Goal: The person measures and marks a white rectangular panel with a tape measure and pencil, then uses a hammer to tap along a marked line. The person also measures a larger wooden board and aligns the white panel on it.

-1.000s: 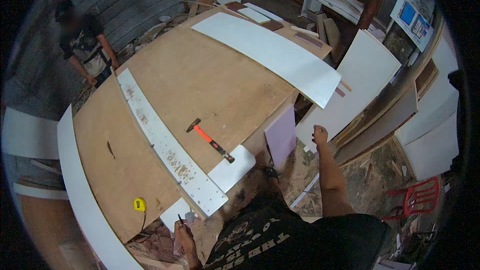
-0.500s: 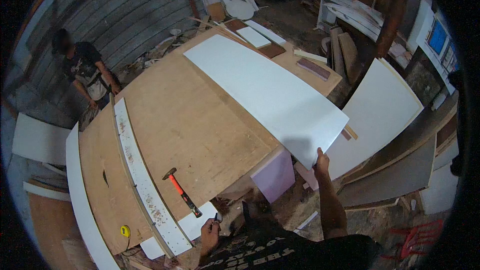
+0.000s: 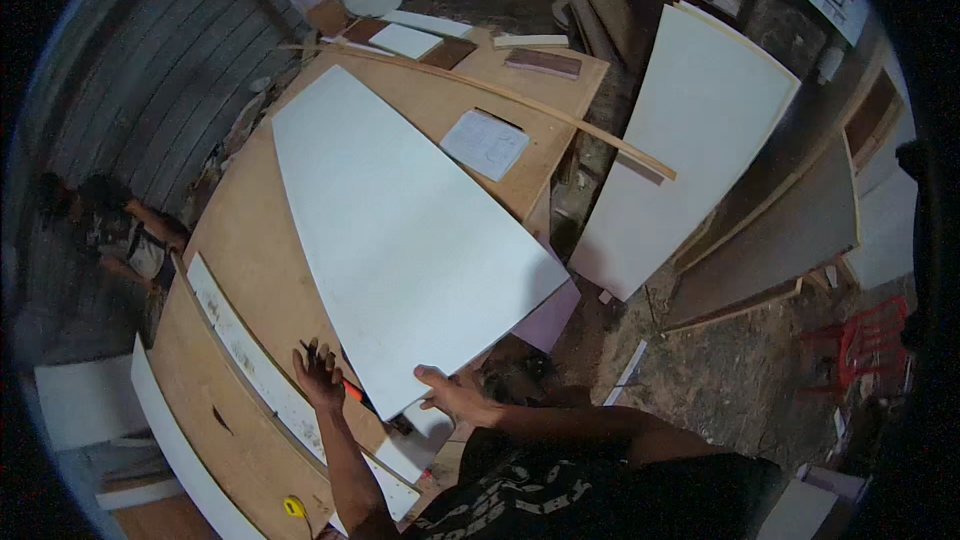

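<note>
One large white flat panel (image 3: pixel 400 230) is laid across the brown wooden counter (image 3: pixel 240 205), its near edge pinched in the right hand (image 3: pixel 455 398). Slim dark stick (image 3: pixel 306 347) is pinched in the left hand (image 3: pixel 320 380). If grip is lost, red-handled hammer (image 3: pixel 352 391) just beside could be knocked. No containers made out.

No legible words, blurred lettering (image 3: pixel 522 513) on black shirt (image 3: pixel 640 485), faintly marked sheet (image 3: pixel 485 144)

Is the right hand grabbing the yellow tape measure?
No, the right hand grips the edge of the big white board, while the yellow tape measure lies on the wooden panel.
</note>
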Demonstrator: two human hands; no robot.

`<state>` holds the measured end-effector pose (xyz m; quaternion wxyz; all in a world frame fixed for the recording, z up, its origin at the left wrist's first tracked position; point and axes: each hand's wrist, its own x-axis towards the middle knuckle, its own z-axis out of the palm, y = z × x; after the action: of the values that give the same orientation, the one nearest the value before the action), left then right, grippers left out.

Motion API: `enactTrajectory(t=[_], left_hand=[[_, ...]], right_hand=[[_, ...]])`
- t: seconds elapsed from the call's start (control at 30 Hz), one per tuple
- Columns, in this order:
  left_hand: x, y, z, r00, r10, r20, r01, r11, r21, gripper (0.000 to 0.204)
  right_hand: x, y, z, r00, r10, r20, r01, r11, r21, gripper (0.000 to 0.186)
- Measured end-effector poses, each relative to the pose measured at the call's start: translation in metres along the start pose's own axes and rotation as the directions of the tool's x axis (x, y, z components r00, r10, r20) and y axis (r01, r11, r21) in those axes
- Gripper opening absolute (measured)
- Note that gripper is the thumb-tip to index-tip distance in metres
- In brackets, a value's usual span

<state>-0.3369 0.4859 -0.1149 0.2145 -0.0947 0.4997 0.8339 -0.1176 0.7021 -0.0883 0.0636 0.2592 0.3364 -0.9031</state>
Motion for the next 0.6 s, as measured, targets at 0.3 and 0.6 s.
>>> enactTrajectory(t=[0.3, 0.6], left_hand=[[0.216, -0.026, 0.081, 0.955, -0.123, 0.271, 0.132, 0.991, -0.016, 0.087], [0.244, -0.087, 0.123, 0.904, -0.217, 0.368, 0.223, 0.974, 0.025, 0.056]], right_hand=[[-0.127, 0.005, -0.038, 0.852, -0.32, -0.414, 0.232, 0.94, -0.249, 0.057], [-0.091, 0.047, -0.118, 0.441, -0.358, -0.823, 0.544, 0.836, -0.072, 0.058]])
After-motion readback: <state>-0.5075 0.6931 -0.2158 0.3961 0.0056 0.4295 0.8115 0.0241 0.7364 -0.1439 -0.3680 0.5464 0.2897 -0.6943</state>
